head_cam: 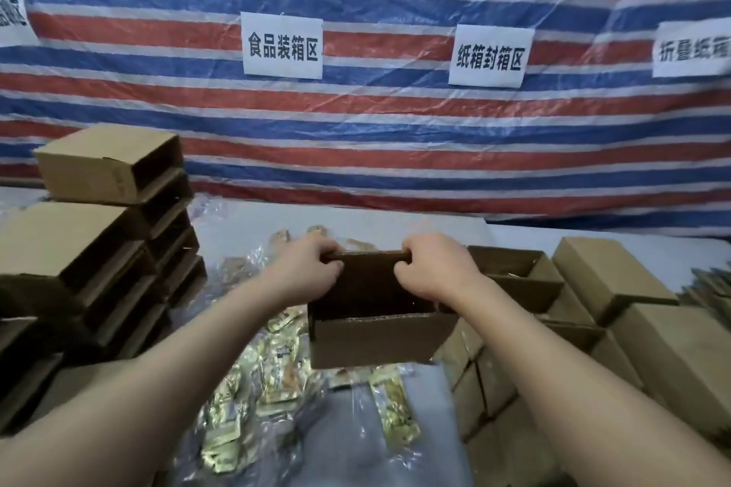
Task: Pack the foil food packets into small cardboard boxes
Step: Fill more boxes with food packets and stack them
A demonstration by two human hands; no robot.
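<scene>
I have both hands on the small open brown cardboard box (379,312) — my left hand (306,269) and my right hand (435,269) each curl fingers over its far top edge, one at each corner, holding it raised over the counter (435,225). Gold foil food packets (273,387) lie scattered on clear plastic just below and left of it. Stacked empty cardboard boxes (103,233) stand on my left; more brown boxes (617,312) sit close on my right. A red, white and blue striped tarp (395,138) with white paper signs (282,45) hangs behind.
</scene>
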